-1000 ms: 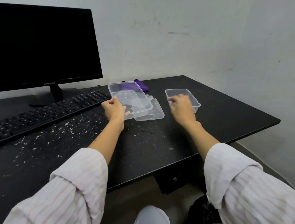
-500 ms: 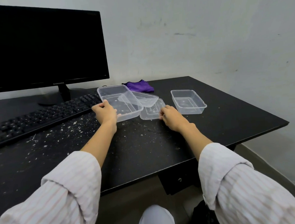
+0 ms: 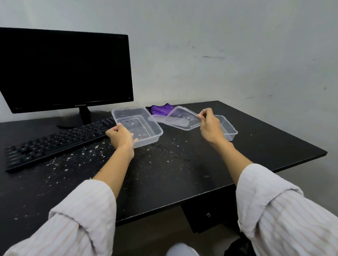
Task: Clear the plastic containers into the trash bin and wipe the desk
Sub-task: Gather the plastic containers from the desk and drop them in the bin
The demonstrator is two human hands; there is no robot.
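Left hand (image 3: 119,136) grips near corner of large container (image 3: 138,126), likely steadying it on table (image 3: 185,171) as stack base. Right hand (image 3: 209,124) pinches edge of lid (image 3: 183,118), lifted and tilted, just left of that grip. Small container (image 3: 227,127) sits on table behind right hand. Purple cloth (image 3: 161,109) beyond lid, probably for wiping. Crumbs (image 3: 82,156) near left wrist.

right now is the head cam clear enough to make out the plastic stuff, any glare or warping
Head view: light is soft and even, with no harsh glare. The clear lid pinched in the right hand is slightly smeared, hard to read against the purple cloth. The big container held by the left hand is sharp. Wide-angle warp bends the monitor edges and desk.
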